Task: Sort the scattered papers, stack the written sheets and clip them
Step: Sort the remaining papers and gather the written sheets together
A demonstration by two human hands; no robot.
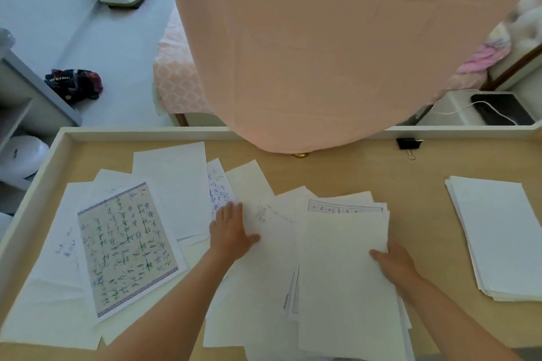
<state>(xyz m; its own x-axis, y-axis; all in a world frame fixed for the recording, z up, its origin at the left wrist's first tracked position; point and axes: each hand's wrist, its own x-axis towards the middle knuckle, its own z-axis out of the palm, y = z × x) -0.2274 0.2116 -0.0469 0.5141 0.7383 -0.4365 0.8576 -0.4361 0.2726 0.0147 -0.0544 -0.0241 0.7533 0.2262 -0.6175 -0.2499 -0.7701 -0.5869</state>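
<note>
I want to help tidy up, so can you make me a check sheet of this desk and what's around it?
Surface: wooden desk, raised white rim.
Job's things: scattered papers, some written; calligraphy sheet left; blank-topped stack right; binder clip at far edge.
Clutter: nothing seen.
Hands: left hand flat on papers; right hand grips a top sheet.
Cables: white cable over black device beyond desk.
Surroundings: pink fabric hanging, dark bag on floor.

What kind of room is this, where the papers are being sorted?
Probably a home bedroom: a bed with pink bedding sits behind the desk, and a bundle of clothes lies on the floor.
</note>
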